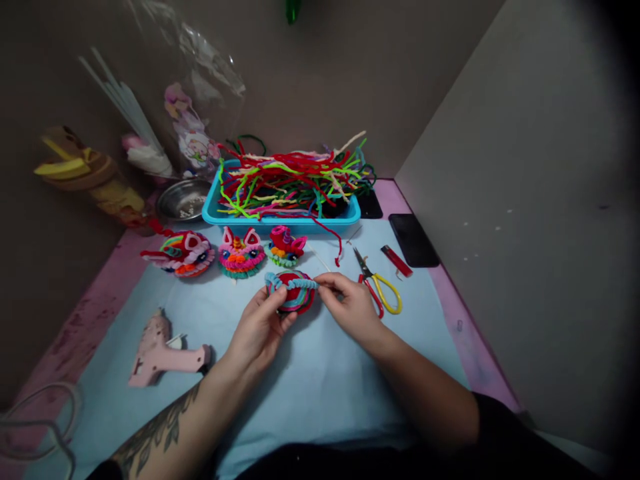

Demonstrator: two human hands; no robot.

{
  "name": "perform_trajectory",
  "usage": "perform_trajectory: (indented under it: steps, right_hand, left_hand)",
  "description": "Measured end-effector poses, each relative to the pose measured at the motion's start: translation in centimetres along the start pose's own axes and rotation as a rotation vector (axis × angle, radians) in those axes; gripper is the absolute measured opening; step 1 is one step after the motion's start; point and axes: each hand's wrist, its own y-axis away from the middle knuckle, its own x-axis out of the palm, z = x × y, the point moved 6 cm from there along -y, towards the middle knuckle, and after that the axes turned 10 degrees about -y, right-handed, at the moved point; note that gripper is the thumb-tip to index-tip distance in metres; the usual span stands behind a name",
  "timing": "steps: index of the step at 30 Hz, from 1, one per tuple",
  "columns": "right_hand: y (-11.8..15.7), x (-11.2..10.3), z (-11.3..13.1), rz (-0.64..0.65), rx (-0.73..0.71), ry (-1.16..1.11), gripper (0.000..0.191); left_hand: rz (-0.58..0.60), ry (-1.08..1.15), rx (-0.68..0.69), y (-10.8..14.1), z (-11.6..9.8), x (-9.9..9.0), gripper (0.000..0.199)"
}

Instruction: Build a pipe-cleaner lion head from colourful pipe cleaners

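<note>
A round craft piece (299,300) in red, blue and green pipe cleaner is held above the blue cloth. My left hand (263,323) is closed on its left side, thumb on top and fingers beneath. Across its upper part runs a curly light-blue strip (300,284). At the strip's right end, my right hand (347,303) pinches with thumb and index finger. Behind the piece stand three finished-looking colourful animal heads, a large one (187,254), a pink one (241,253) and a small one (285,247).
A blue basket (280,222) heaped with pipe cleaners stands at the back, beside a metal bowl (183,200). Scissors (380,287), a red lighter (397,261) and a black phone (414,240) lie at right. A pink glue gun (167,357) lies at left.
</note>
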Motion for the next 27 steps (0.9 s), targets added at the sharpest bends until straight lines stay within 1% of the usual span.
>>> perform_trajectory:
  steps: [3, 7, 9, 11, 15, 20, 23, 27]
  right_hand:
    - [0.0, 0.2, -0.5, 0.006, 0.059, -0.105, 0.016]
    - [-0.1, 0.6, -1.2, 0.009, 0.158, -0.336, 0.016]
    - [-0.2, 0.7, -1.4, 0.003, 0.189, -0.427, 0.018]
    - [-0.2, 0.8, -1.5, -0.005, 0.198, -0.472, 0.018]
    - [-0.1, 0.8, -1.4, -0.02, 0.189, -0.448, 0.016]
    - [-0.1, 0.6, -1.0, -0.019, 0.16, -0.327, 0.013]
    - [-0.2, 0.3, -0.9, -0.03, 0.142, -0.283, 0.012]
    - [-0.5, 0.3, -1.5, -0.024, 0.174, -0.353, 0.014]
  left_hand:
    - [0.005, 0.032, -0.015, 0.0, 0.1, -0.1, 0.012]
    - [0.023, 0.071, -0.031, -0.1, 0.2, -0.1, 0.01]
    - [0.04, 0.079, -0.041, -0.1, 0.2, 0.0, 0.011]
    - [0.053, 0.078, -0.049, -0.1, 0.3, 0.0, 0.011]
    - [0.057, 0.057, -0.06, 0.1, 0.4, 0.0, 0.013]
    - [0.051, 0.021, -0.029, 0.3, 0.3, 0.1, 0.016]
    - [0.083, 0.019, -0.009, 0.4, 0.3, 0.4, 0.02]
    - [0.146, 0.035, -0.017, 0.7, 0.3, 0.8, 0.024]
